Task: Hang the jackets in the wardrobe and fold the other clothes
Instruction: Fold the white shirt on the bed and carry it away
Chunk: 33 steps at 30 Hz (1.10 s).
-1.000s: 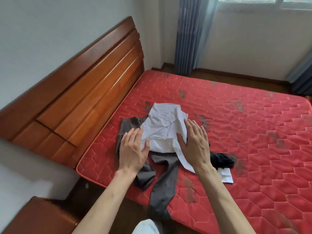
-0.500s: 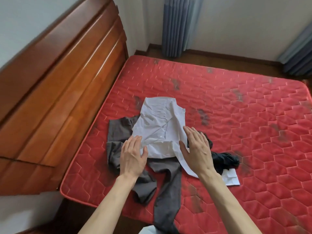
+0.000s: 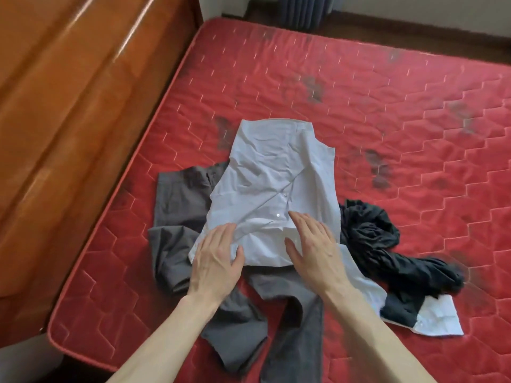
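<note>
1. Head view looks down on a red quilted mattress (image 3: 359,87) with a wooden headboard (image 3: 69,111) along its left side.
2. A white button-up shirt (image 3: 273,172) lies partly folded near the mattress's near-left corner, its collar end toward the far side and one sleeve trailing off to the near right.
3. The left hand (image 3: 214,261) rests flat on the shirt's near-left edge, fingers straight and close together, thumb spread to the right.
4. The right hand (image 3: 313,247) presses flat on the shirt just right of the button placket, fingers straight and slightly apart, thumb out to the left.
5. Grey trousers (image 3: 179,205) lie crumpled under the shirt, with the legs running toward the near edge.
6. A black garment (image 3: 370,239) sits bunched just right of the shirt, overlapping the white sleeve.
7. A blue-grey curtain (image 3: 301,9) hangs at the far wall.
</note>
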Tool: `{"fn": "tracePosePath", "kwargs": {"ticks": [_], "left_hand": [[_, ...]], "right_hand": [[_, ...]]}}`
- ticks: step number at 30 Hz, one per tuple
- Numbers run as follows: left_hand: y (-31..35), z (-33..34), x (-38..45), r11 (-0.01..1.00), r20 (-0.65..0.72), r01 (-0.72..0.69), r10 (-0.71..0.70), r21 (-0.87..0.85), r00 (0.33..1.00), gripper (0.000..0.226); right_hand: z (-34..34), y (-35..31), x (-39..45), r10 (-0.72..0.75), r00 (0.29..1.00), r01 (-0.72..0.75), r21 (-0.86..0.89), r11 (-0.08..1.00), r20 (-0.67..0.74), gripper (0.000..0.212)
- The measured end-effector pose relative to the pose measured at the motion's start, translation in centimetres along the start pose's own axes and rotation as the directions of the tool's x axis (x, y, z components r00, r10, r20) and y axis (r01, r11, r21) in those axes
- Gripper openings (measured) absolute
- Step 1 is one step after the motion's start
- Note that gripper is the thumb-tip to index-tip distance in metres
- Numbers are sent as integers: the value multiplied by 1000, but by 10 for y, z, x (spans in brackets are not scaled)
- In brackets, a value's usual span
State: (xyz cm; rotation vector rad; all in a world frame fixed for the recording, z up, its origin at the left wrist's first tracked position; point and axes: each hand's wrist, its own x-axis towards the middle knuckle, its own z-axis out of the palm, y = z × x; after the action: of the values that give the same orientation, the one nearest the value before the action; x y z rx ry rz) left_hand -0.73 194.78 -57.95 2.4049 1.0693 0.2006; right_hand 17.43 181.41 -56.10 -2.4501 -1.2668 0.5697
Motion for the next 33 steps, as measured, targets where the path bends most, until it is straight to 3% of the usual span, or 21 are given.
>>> {"fn": "tracePosePath", "kwargs": {"ticks": [6,8,11,14,17,19,21,23,25,26,29,33], "left_hand": [[-38,85,24,995,61,95,-97,40,993,58],[-44,109,30,986,82,151,-156,71,984,50],[-45,139,33,938,152,343,-333,-42,931,28],[-42,161,32,834,245,535,-495,-134,833,25],[-37,170,36,711,326,662,-583,-239,744,37],[-31,169,42,576,437,749,-611,-326,660,68],[-22,167,48,347,573,843,-621,-411,535,102],[-17,171,51,209,611,875,-645,-437,459,92],[-15,173,49,194,533,882,-734,-430,421,58],[-14,172,47,175,505,883,-765,-435,401,52],[-16,159,38,139,486,838,-759,-528,433,53],[-8,124,29,130,439,757,-746,-641,500,53]], "right_hand": [[82,66,69,49,993,-44,-48,998,104,74],[108,84,86,87,980,-67,-115,991,180,77],[141,97,94,165,954,-114,-207,972,251,77],[158,97,88,208,917,-180,-114,977,339,72],[158,93,72,133,901,-199,122,972,412,45],[157,89,53,61,911,-155,203,967,407,33],[159,84,32,-6,914,-104,249,963,405,37],[162,81,15,-88,894,-43,281,959,439,45],[162,79,5,-152,860,-20,330,944,487,58],[160,80,2,-170,850,-18,351,936,498,63],[154,82,3,-156,855,-76,417,906,495,51],[139,72,19,-36,935,-169,532,830,354,31]]}}
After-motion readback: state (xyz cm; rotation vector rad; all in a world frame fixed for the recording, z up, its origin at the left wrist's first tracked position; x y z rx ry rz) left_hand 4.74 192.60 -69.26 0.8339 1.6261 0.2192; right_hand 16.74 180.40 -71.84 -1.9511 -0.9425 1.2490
